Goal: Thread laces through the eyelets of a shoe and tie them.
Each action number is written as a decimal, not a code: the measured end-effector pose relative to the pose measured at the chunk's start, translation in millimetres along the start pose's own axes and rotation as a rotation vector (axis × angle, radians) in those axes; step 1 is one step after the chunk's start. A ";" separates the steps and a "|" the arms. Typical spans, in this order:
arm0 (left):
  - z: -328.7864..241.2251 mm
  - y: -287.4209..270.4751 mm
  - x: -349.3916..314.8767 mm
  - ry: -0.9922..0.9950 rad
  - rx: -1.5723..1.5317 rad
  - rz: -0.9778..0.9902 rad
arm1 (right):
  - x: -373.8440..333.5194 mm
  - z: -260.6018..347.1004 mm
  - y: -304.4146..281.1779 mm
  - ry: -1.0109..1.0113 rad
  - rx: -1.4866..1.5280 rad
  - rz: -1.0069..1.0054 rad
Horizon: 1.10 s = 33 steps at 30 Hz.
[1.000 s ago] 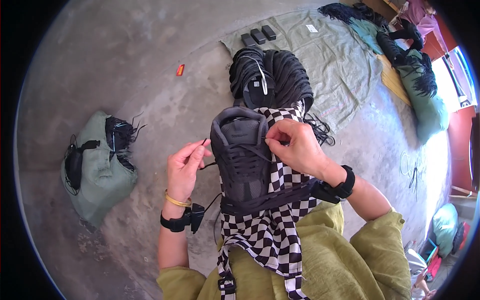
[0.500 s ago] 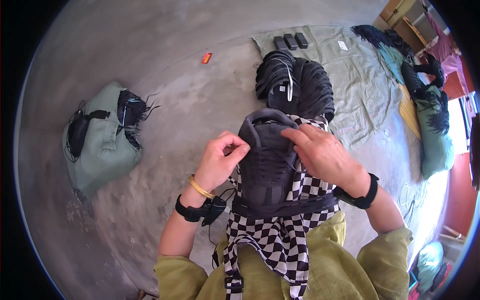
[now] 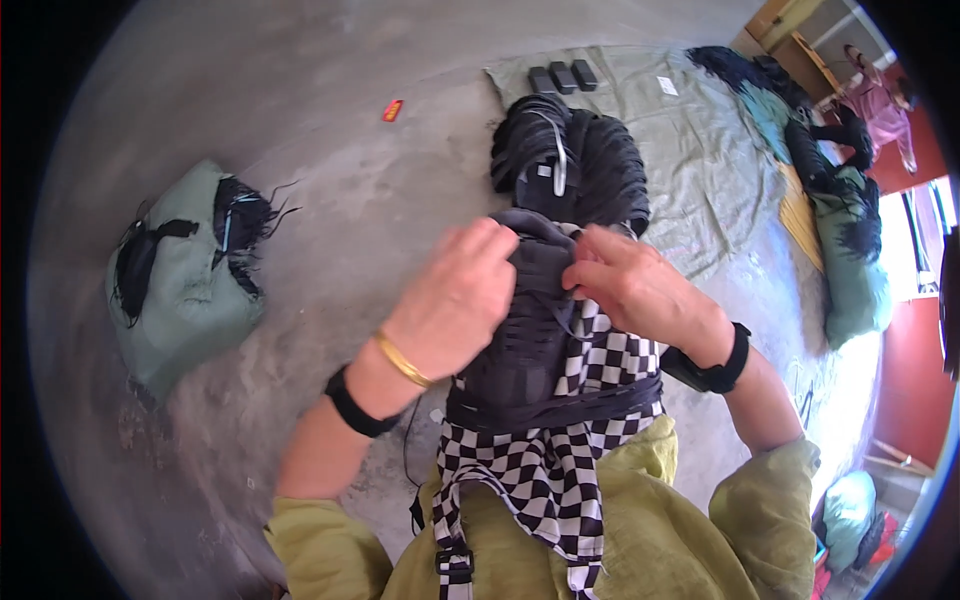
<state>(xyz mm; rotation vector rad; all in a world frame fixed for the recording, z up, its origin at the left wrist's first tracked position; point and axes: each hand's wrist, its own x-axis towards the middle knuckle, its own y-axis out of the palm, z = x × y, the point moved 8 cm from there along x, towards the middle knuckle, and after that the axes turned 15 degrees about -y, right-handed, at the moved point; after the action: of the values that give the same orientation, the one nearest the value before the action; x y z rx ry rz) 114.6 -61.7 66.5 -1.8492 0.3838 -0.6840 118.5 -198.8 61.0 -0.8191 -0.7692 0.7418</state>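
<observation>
A dark grey shoe upper [image 3: 515,345] with black laces lies in my lap, toe toward me and collar away, on a black-and-white checked apron [image 3: 520,470]. My left hand [image 3: 460,285] is curled at the left edge of the collar, its fingertips closed there and slightly blurred. On the opposite edge, by the upper eyelets, my right hand [image 3: 640,285] pinches with thumb and fingers. A loop of lace [image 3: 568,318] hangs just below those fingers. Part of the upper's left side is hidden behind my left hand.
Beyond my lap stand stacked black uppers [image 3: 610,175] with a white strap. Several small black blocks [image 3: 562,77] lie on a green sheet [image 3: 700,190]. A stuffed green sack [image 3: 190,290] sits at left, more sacks [image 3: 855,270] at right. A person [image 3: 880,110] is at far right.
My left hand has moved up and over the upper to its collar, covering its left side. My right hand has shifted slightly and stays at the right edge. The whole view has moved slightly.
</observation>
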 end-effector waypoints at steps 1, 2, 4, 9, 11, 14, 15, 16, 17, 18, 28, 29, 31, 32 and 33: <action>7.9 -4.7 4.8 -0.026 -0.188 0.015 | 1.5 7.0 -8.5 -0.111 -0.121 -0.047; 17.4 -6.7 8.7 -0.052 -0.376 0.034 | 1.8 6.5 -9.5 -0.178 -0.158 -0.047; 37.7 10.4 10.7 -0.089 -0.480 0.276 | 1.1 -5.5 1.4 -0.132 -0.124 0.012; 44.5 7.9 15.2 -0.060 -0.457 0.445 | -3.9 -11.1 7.0 -0.069 -0.130 0.079; 49.6 9.9 16.4 -0.231 -0.477 0.597 | -2.2 -11.0 5.9 -0.070 -0.010 0.059; 47.7 21.5 26.0 -0.286 -0.412 0.588 | 1.9 -23.5 7.0 0.045 0.118 0.084; 49.5 29.0 28.3 -0.324 -0.349 0.596 | 3.8 -32.0 13.4 0.123 0.140 0.131; 45.7 31.1 29.6 -0.311 -0.358 0.572 | 6.3 -33.8 17.4 0.126 0.111 0.139; 47.4 33.2 31.0 -0.329 -0.342 0.570 | 9.3 -33.2 18.5 0.106 0.120 0.132; 50.2 34.3 31.5 -0.351 -0.383 0.553 | 12.6 -33.5 20.6 0.131 0.117 0.175; 71.6 38.0 46.6 -0.370 -0.720 0.014 | 27.3 -79.8 4.4 0.201 0.455 -0.437; 62.9 29.6 51.2 -0.217 -0.647 -0.099 | 27.2 -84.0 12.8 0.232 0.428 -0.405; 79.4 42.0 55.1 -0.347 -0.805 -0.039 | 33.4 -87.4 20.8 0.325 0.435 -0.358; 92.8 57.9 56.5 -0.479 -0.928 0.072 | 35.8 -95.8 24.2 0.355 0.459 -0.378; 102.2 72.4 56.8 -0.613 -1.051 0.186 | 40.6 -102.0 25.0 0.386 0.485 -0.397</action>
<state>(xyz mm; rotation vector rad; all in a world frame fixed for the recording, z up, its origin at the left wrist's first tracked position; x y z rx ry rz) 226.5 -44.6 -11.5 -2.8159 0.5439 0.3352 215.9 -189.6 5.3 -0.3341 -0.3598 0.3693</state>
